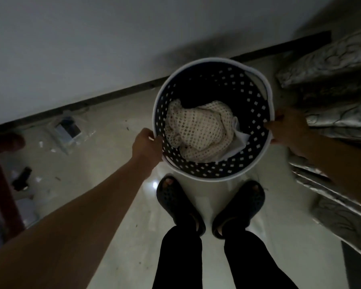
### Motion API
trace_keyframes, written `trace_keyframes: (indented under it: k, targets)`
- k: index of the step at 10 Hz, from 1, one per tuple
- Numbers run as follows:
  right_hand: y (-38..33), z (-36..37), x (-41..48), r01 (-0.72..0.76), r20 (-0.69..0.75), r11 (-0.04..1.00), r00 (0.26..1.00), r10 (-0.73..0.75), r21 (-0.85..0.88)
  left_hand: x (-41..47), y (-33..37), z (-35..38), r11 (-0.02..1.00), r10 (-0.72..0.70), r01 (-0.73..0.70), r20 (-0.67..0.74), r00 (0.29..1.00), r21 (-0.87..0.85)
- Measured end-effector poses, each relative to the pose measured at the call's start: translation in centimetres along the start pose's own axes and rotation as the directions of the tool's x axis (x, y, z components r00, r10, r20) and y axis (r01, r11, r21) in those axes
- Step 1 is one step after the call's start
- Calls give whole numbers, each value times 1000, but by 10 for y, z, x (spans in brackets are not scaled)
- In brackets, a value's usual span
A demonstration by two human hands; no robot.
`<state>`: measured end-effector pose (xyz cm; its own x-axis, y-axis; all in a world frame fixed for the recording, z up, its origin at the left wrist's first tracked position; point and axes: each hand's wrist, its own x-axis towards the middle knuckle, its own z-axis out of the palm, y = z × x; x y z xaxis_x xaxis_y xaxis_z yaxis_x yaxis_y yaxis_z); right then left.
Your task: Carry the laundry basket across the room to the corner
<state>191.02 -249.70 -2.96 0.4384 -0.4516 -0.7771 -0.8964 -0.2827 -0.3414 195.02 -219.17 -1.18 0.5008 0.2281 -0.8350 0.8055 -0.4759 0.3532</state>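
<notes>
A round laundry basket [198,66] with a white rim and a dark perforated wall is right in front of my feet, close to the wall. Inside lies a cream knitted garment [198,132] over dark and white cloth. My left hand [147,146] grips the rim on the left side. My right hand [288,130] grips the rim on the right side. I cannot tell whether the basket rests on the floor or hangs just above it.
A white wall with a dark baseboard [104,97] runs behind the basket. Patterned silver bedding [331,65] is stacked at the right. Plastic packaging [68,130] and small scraps lie on the glossy floor at the left, beside a red post [5,190].
</notes>
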Motion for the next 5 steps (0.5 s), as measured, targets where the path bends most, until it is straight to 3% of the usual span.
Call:
trace_keyframes:
  k: [3, 5]
  targets:
    - [-6, -3, 11, -7, 45, 996, 999, 2, 92, 14, 18, 3, 994, -75, 82, 97, 993, -70]
    - [-13, -31, -29, 124, 32, 985, 992, -121, -121, -37, 18, -18, 998, -55, 52, 104, 993, 25]
